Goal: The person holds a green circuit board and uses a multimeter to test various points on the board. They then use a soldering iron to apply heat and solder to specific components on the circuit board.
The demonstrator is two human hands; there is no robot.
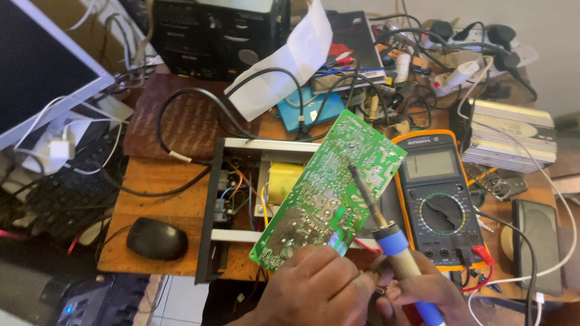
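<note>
A green circuit board is tilted up over an open metal chassis, solder side facing me. My left hand grips the board's near lower edge. My right hand holds a soldering iron with a blue collar and wooden handle. Its dark tip rests on the board's solder side near the upper middle. Inside the chassis I see a yellow component and coloured wires.
An orange-cased multimeter with red and black leads lies right of the board. A black mouse, keyboard and monitor are at left. Cables, a white paper, a power strip and a silver box crowd the back.
</note>
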